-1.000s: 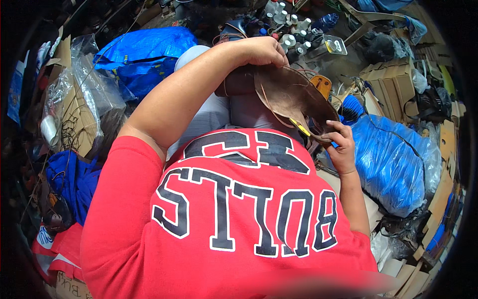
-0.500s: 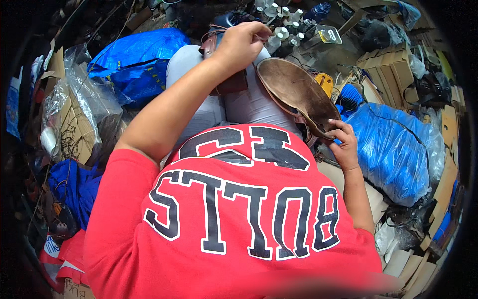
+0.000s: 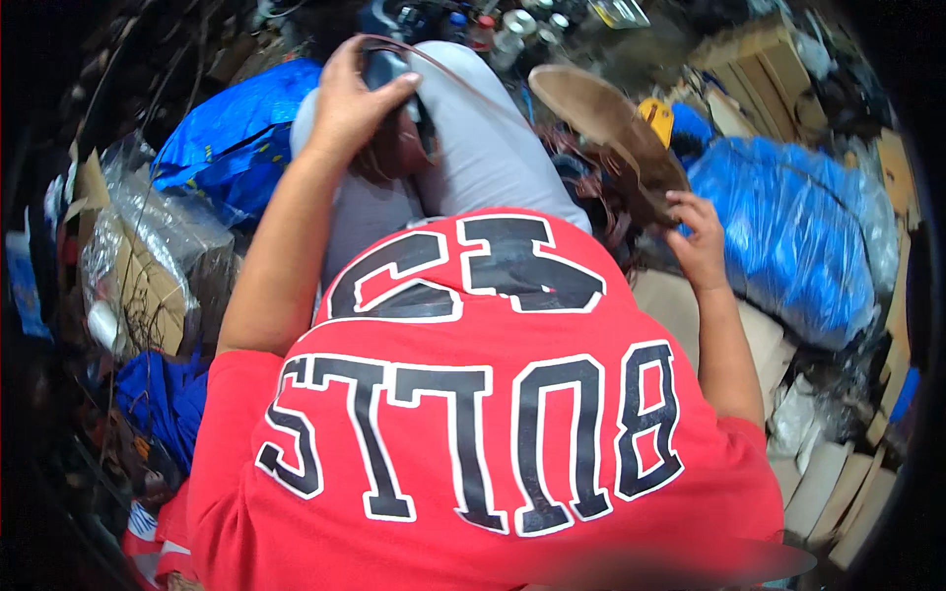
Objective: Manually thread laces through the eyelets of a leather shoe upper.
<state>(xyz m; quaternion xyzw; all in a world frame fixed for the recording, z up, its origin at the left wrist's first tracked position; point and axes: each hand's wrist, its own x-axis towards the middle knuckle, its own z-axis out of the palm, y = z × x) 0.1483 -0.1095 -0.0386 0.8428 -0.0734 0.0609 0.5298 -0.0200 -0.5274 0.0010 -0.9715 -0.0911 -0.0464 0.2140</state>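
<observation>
Against my knees, a dark brown leather item with a blue-grey part in its top sits upright; blur hides its exact kind. My left hand curls round its upper left side, thumb at the top opening. A thin brown leather strip arcs from beside that hand over the grey trouser leg. Toward the right, my right hand pinches the near end of a curved brown leather piece, shaped like a shallow scoop and tilted up. Reddish-brown straps hang beside it, partly hidden.
A blue plastic-wrapped bundle lies right of my right hand. Cardboard boxes stand beyond it. At left are a blue bag and clear plastic over cardboard. Several bottles stand at the far side; a yellow piece lies near the scoop.
My left hand has moved left and away from the middle, from above the leather item to its upper left side. The strip now arcs rightward. My right hand has shifted slightly right with the curved piece.
</observation>
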